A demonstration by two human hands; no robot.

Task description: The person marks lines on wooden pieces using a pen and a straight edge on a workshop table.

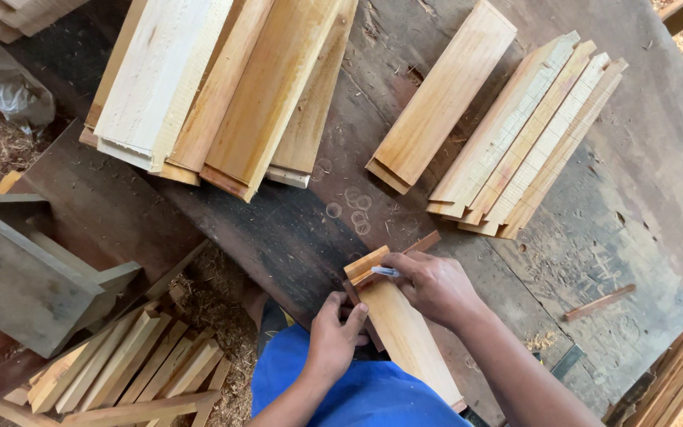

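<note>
Two big lots of boards lie on the dark workbench [294, 229]: the upper-left stack [215, 87], about five or six wide planks overlapping, and the upper-right fan [527, 134], roughly five narrow slats, with one single board [444, 95] just beside its left edge.

One grey wooden box [17, 269] sits at left of frame; one heap of short offcuts [128, 372], too jumbled to count, lies below it at lower left. One thin dark stick [598, 302] lies well apart at right.

One small plank [405, 324] is in front of you, lower centre, its long axis running from the upper left down to the lower right, near end toward your lap.

Your right hand [435, 286], the nearer to its far end, is closed around one small white marker [385, 271] pressed to that end. Your left hand [335, 336] pinches the plank's left edge, fingers closed on it.
</note>
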